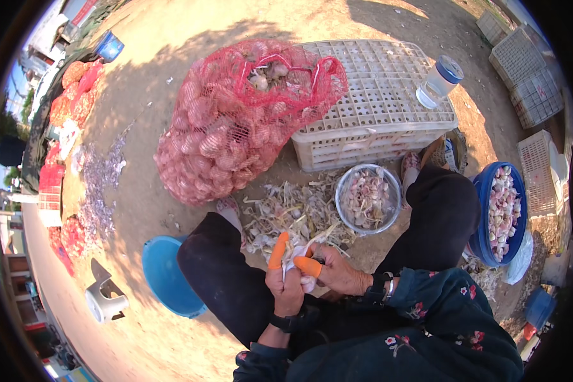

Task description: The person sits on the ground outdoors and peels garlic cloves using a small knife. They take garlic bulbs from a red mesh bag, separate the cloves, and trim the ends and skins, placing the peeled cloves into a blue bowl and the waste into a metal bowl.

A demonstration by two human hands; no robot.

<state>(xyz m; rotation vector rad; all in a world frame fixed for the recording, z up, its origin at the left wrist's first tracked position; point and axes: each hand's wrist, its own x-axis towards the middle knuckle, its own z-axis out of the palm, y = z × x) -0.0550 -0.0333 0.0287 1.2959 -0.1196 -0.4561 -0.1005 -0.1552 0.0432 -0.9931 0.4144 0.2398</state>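
Between my hands, above my lap, is a garlic bulb (pixel 308 283) with pale papery skin, partly hidden by the fingers. My left hand (pixel 286 289) grips it, an orange finger cot on its upright thumb. My right hand (pixel 341 273), also with an orange cot on the thumb, presses against the bulb from the other side. A small dark object (pixel 319 258) shows at the right fingers; I cannot tell what it is. Below lies a heap of garlic skins and dry stalks (pixel 296 215). Beside it stands a metal basin (pixel 398 210) holding peeled-apart garlic cloves (pixel 367 196).
A red mesh sack of garlic bulbs (pixel 210 138) leans by an upturned white plastic crate (pixel 363 138) bearing a water jar (pixel 439 82). A blue bucket of cloves (pixel 480 215) stands right, a blue tub (pixel 164 277) and a stool (pixel 106 301) left. Crates (pixel 518 57) line the far right.
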